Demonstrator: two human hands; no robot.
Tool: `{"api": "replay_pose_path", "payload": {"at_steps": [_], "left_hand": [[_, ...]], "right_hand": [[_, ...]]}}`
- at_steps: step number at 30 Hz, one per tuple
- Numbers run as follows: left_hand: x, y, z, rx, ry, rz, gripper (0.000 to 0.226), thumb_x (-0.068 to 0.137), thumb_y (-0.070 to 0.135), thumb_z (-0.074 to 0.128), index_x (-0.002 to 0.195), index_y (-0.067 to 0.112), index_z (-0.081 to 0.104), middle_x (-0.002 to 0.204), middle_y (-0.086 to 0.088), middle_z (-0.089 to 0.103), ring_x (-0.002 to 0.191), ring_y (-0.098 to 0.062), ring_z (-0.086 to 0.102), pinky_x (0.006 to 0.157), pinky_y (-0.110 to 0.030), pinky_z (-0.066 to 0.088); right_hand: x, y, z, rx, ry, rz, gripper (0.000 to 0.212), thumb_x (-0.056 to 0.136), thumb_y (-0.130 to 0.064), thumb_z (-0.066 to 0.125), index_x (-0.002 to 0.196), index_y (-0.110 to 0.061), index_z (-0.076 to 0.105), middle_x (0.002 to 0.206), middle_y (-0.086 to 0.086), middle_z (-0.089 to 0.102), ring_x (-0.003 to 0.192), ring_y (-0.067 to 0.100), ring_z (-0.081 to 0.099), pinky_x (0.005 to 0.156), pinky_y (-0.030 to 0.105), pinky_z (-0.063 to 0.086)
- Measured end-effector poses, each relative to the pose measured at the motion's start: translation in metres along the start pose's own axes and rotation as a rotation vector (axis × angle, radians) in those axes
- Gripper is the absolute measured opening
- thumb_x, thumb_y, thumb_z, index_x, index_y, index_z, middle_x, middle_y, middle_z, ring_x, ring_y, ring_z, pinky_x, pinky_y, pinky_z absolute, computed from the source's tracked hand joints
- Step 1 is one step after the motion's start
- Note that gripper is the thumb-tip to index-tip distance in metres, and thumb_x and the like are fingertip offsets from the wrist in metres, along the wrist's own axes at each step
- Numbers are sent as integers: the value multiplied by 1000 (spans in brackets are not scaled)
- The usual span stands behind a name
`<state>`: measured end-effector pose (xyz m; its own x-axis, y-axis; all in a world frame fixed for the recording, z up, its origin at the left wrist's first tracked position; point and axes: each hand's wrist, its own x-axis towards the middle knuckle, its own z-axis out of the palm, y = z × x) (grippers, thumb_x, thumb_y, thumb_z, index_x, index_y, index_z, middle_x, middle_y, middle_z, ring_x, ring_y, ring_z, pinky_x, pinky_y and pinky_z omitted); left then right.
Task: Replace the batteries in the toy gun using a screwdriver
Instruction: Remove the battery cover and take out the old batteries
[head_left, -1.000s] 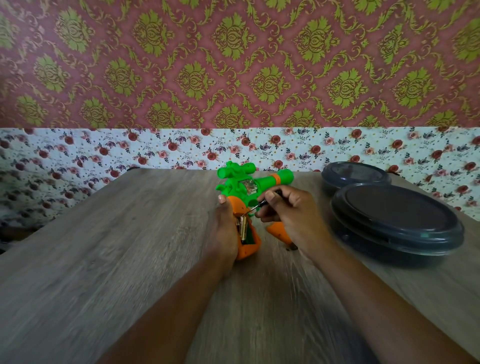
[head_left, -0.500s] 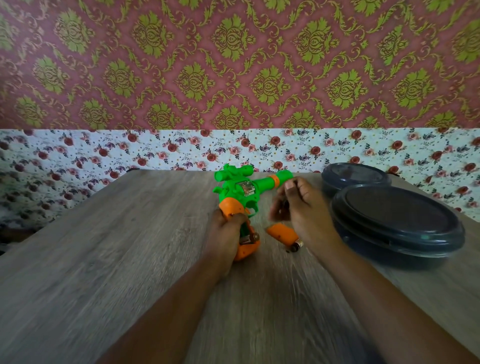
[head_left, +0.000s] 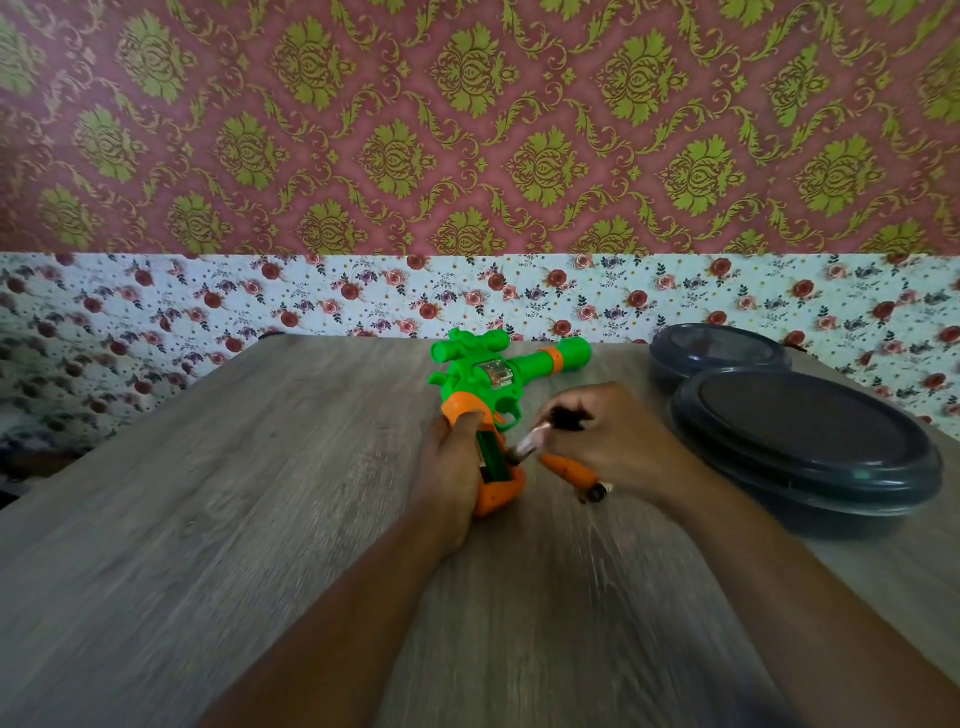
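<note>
Wooden table (head_left: 208, 519) against a wall papered in red-and-gold damask above and small roses below. Two dark round lidded containers at the right edge, the larger (head_left: 805, 447) nearer, the smaller (head_left: 719, 353) behind and touching it; contents hidden under the lids. One toy gun (head_left: 493, 379), green body with orange grip, lying at centre with barrel pointing right. Grip compartment open, showing green inside; whether a battery sits in it cannot be told. One orange cover (head_left: 569, 470) flat on the table just right of the grip, with a small dark cylinder (head_left: 597, 492), perhaps a battery, at its near end. Two bare hands. Left hand (head_left: 454, 467) wrapped around the grip, thumb on its orange top. Right hand (head_left: 618, 441) pinching a blurred, pale slim object (head_left: 532, 441), its lower end at the open compartment; screwdriver or battery, cannot tell. Compared with half a second ago: right hand lower and closer to the grip, no longer raised beside the barrel; gun, cover and containers unmoved.
</note>
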<state>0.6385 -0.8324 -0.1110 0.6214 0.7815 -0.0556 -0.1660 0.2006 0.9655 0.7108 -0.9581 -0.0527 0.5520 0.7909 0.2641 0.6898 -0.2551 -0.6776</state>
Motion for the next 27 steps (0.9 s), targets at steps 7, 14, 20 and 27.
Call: {"api": "replay_pose_path", "payload": {"at_steps": [7, 14, 20, 27], "left_hand": [[4, -3, -3, 52, 9, -22, 10, 96, 34, 46, 93, 26, 51, 94, -15, 65, 87, -29, 63, 89, -52, 53], [6, -4, -3, 57, 6, -18, 11, 96, 34, 46, 98, 25, 51, 101, -16, 64, 89, -28, 63, 86, -47, 53], [8, -6, -3, 59, 3, -23, 26, 97, 34, 45, 117, 18, 49, 101, -16, 64, 90, -29, 64, 88, -50, 53], [11, -8, -5, 36, -4, -50, 28, 97, 37, 43, 117, 18, 50, 98, -14, 64, 88, -27, 64, 79, -43, 54]], "right_hand": [[-8, 23, -45, -7, -246, 522, 12, 79, -13, 64, 73, -3, 66, 54, 4, 58, 39, 8, 29, 39, 17, 21], [-6, 26, -30, -247, -270, 623, 30, 88, -29, 56, 68, -7, 62, 42, -2, 54, 27, 6, 36, 37, 13, 28], [-5, 29, -24, -282, -203, 623, 38, 92, -30, 51, 63, -6, 57, 33, -3, 51, 22, 4, 38, 36, 16, 31], [1, 34, -29, -403, -105, 534, 32, 91, -30, 52, 70, -7, 55, 58, 5, 58, 51, 14, 51, 50, 26, 37]]}}
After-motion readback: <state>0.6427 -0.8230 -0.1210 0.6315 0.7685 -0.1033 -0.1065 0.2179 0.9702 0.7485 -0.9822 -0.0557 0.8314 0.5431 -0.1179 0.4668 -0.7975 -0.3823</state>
